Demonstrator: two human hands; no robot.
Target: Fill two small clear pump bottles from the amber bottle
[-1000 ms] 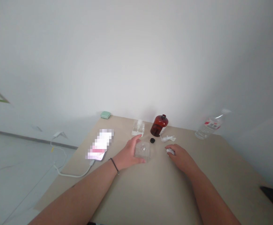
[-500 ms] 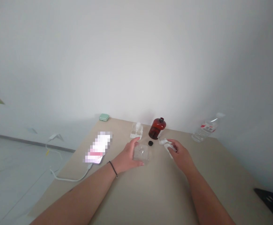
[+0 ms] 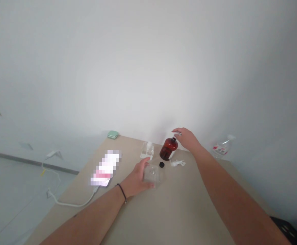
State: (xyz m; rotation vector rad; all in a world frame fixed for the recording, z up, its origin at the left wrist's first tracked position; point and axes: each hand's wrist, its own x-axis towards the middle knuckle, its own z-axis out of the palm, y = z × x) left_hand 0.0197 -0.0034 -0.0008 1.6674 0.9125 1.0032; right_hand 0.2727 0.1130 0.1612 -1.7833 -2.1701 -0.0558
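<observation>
My left hand (image 3: 136,179) is curled round a small clear square container (image 3: 153,174) on the beige table (image 3: 179,211). My right hand (image 3: 185,137) is raised above the mouth of a dark amber bottle (image 3: 168,150) near the wall, fingertips pinched on something small and white. The bottle's black cap (image 3: 161,165) lies on the table just in front of it. White scraps (image 3: 177,163) lie to the right of the bottle.
A small clear bottle with a white top (image 3: 147,151) stands left of the amber one. A phone (image 3: 104,169) on a white cable (image 3: 71,202) lies at the left. A green case (image 3: 112,134) is at the far corner, a plastic water bottle (image 3: 221,147) at the right.
My right hand rose from the table near the white scraps and moved back over the top of the amber bottle. My left hand stayed on the clear container.
</observation>
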